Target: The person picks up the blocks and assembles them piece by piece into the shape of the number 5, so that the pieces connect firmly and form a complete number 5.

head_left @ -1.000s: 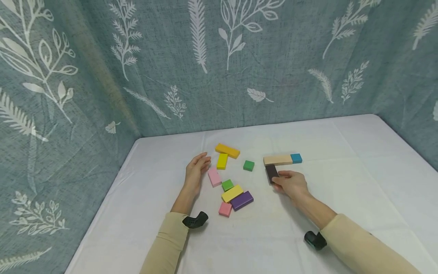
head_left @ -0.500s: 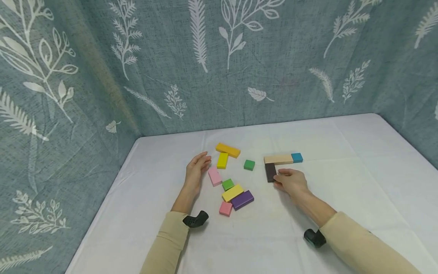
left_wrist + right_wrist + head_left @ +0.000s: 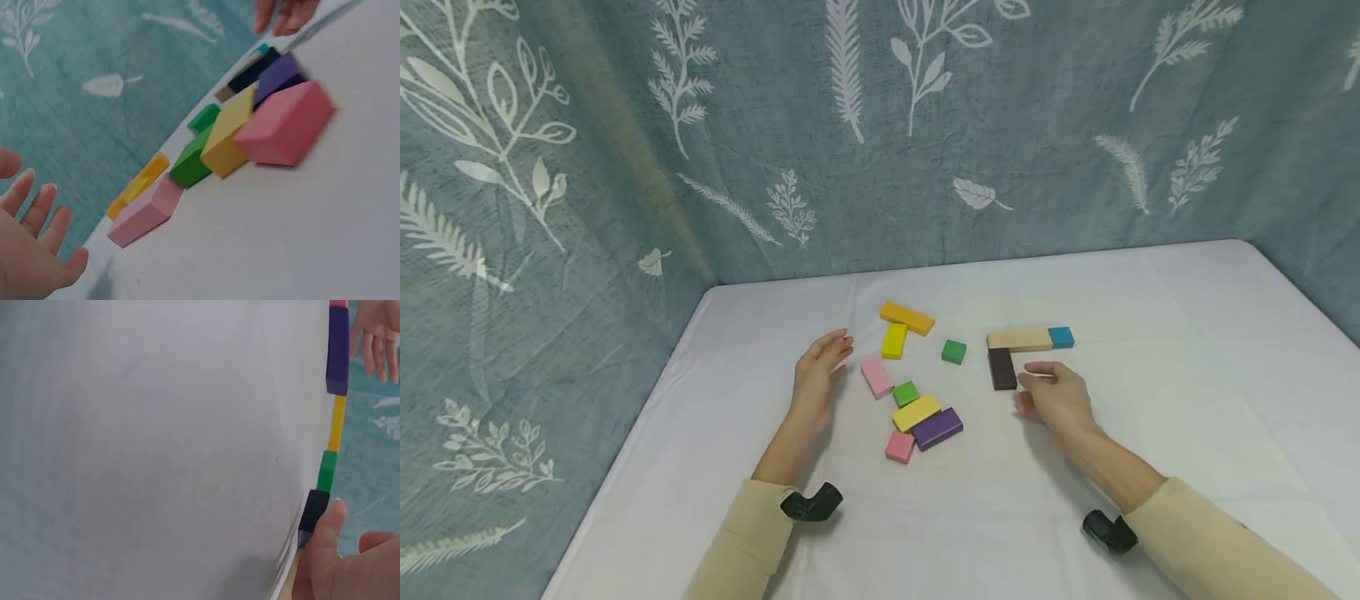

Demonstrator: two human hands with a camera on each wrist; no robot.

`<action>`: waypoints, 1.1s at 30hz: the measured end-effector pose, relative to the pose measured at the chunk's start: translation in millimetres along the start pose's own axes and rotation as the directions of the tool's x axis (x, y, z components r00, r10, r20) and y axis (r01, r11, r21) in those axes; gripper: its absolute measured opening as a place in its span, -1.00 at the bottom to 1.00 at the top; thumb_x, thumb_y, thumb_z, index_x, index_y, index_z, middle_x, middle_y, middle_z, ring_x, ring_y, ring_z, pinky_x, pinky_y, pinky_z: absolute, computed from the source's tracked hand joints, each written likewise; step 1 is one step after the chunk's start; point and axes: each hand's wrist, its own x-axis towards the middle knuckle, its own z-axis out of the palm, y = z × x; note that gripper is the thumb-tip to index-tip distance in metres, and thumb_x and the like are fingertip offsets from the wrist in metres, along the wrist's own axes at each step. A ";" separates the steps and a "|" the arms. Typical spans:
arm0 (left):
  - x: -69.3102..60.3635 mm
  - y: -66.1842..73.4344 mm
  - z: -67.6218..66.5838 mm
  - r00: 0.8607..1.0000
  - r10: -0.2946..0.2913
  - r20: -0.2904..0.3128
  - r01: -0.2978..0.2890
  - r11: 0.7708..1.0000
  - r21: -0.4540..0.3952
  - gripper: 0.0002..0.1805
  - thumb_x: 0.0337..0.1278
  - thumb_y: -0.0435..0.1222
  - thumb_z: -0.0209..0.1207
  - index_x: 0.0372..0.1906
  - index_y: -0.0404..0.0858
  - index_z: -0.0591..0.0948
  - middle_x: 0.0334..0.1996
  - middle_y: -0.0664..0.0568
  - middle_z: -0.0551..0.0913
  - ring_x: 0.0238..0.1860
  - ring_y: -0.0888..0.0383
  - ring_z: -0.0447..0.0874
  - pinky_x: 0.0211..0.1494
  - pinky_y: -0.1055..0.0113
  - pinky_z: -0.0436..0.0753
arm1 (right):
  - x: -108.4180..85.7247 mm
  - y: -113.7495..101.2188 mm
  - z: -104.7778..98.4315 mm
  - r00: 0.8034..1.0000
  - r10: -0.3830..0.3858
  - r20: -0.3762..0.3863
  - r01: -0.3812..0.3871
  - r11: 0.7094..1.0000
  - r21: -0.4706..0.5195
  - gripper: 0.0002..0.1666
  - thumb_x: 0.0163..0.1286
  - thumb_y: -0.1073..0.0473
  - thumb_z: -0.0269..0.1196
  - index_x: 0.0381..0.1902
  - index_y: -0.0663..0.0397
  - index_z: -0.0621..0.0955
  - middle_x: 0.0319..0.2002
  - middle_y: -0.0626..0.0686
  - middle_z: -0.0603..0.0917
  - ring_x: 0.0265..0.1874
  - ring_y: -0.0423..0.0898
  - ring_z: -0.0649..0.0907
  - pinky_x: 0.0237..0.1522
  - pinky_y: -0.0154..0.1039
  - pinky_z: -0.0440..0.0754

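Observation:
In the head view my right hand (image 3: 1056,398) is just right of a black block (image 3: 1002,369), fingers loosely bent and holding nothing; a narrow gap seems to part them. The black block lies flat, its far end against the left end of a natural wood block (image 3: 1019,340). A blue block (image 3: 1061,337) adjoins that wooden one on the right. My left hand (image 3: 817,377) holds nothing, its fingers relaxed, left of a pink block (image 3: 877,377). The left wrist view shows those left fingers (image 3: 45,209) spread apart from the blocks.
An orange block (image 3: 907,318) and a yellow block (image 3: 894,341) lie at the back. Between the groups sits a dark green block (image 3: 953,352). Nearer are a light green block (image 3: 906,394), another yellow block (image 3: 917,412), a purple block (image 3: 937,428) and a coral block (image 3: 900,447). Curtain (image 3: 970,125) behind.
My right hand straightened the black block against the wooden block, then let go and drew slightly right. My left hand shifted a little left, away from the pink block. The head view tilted slightly.

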 end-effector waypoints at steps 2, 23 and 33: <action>-10.3 3.4 -0.1 0.999 -0.027 0.017 0.028 0.999 -0.033 -0.57 0.43 -0.29 -0.07 0.28 -0.42 0.33 0.18 -0.24 0.41 0.23 -0.06 0.38 0.30 0.11 0.33 | -2.1 -1.8 1.9 1.000 -0.015 0.017 0.015 1.000 -0.016 -0.54 0.46 0.22 0.05 0.23 0.37 0.35 -0.20 0.15 0.53 -0.40 -0.21 0.59 -0.33 -0.42 0.63; -43.4 -10.7 23.1 0.920 -0.181 0.346 0.270 0.935 -0.230 -0.52 0.45 -0.17 -0.24 0.29 -0.38 0.26 -0.06 0.02 0.54 0.08 0.04 0.46 0.23 -0.11 0.33 | 12.0 -23.1 62.8 0.918 0.100 0.383 -0.033 0.983 -0.178 -0.56 0.41 0.26 0.09 0.14 0.47 0.47 -0.08 0.16 0.58 -0.18 -0.12 0.54 -0.04 -0.28 0.56; -42.6 -13.6 19.8 0.941 -0.137 0.309 0.250 0.896 -0.366 -0.59 0.45 -0.13 -0.27 0.13 -0.29 0.40 -0.19 0.05 0.62 -0.01 0.09 0.53 0.14 -0.06 0.37 | 11.8 -22.3 66.8 0.893 0.112 0.436 -0.095 0.994 -0.061 -0.55 0.46 0.29 0.02 0.21 0.50 0.39 0.13 0.27 0.48 0.04 -0.02 0.52 0.17 -0.15 0.46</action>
